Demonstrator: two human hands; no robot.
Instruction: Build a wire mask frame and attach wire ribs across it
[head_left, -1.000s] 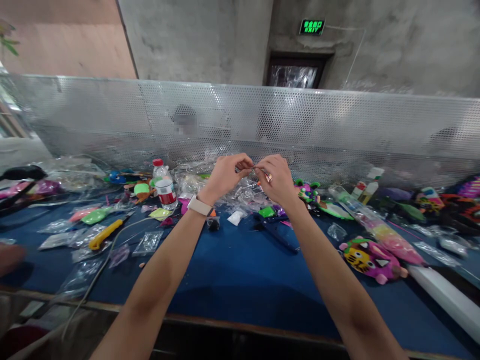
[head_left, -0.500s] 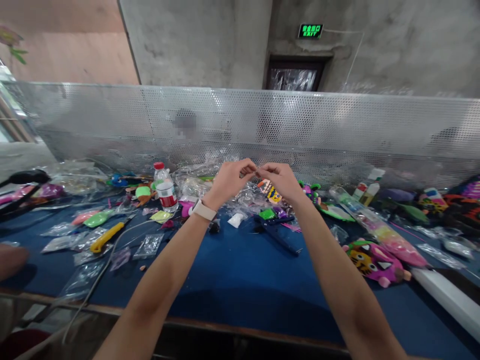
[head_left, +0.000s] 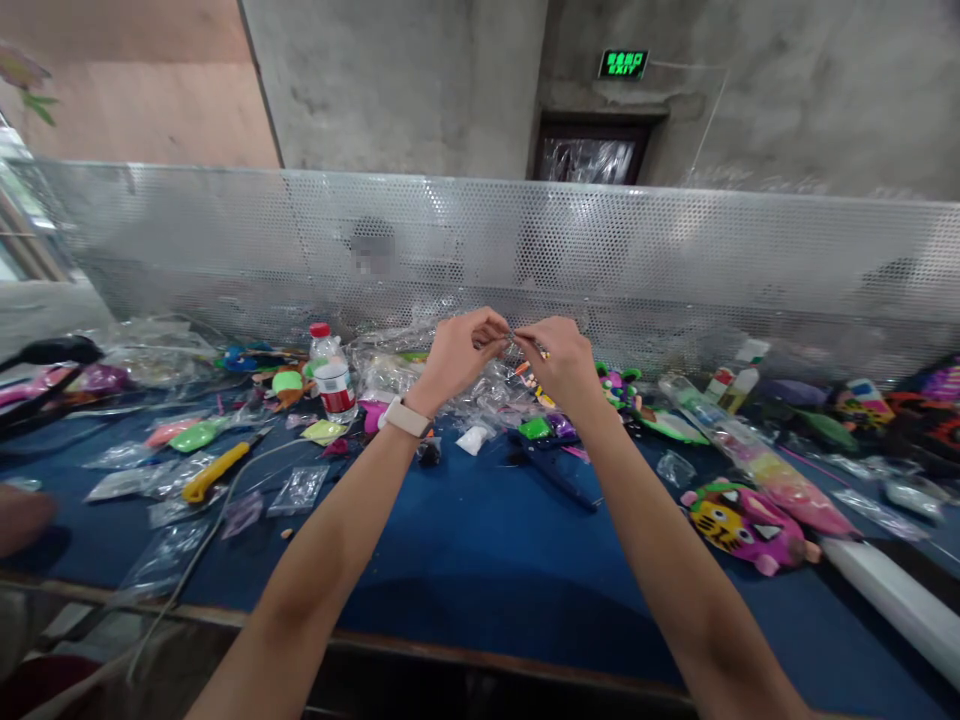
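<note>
My left hand (head_left: 471,350) and my right hand (head_left: 553,355) are raised over the far part of the blue table (head_left: 465,540). Their fingertips pinch close together, almost touching, around something too small to make out. A pale watch band (head_left: 409,417) circles my left wrist. Below and behind the hands lie crumpled clear plastic wrappers (head_left: 491,390). A white packet (head_left: 472,439), a green clay packet (head_left: 535,428) and a dark-handled tool (head_left: 559,478) rest on the table beneath the hands.
Left stand a red-capped bottle (head_left: 332,375) and a yellow utility knife (head_left: 217,472) near a cable. Right lie a colourful clay mask (head_left: 750,527), a long bag of coloured clay (head_left: 765,460) and a white box (head_left: 896,595). A perforated metal screen (head_left: 480,240) closes the back. Another person's hand (head_left: 26,520) shows at far left.
Both hands have risen very slightly, their fingertips still pinched together. The view has shifted a little; the things on the table look unchanged.
</note>
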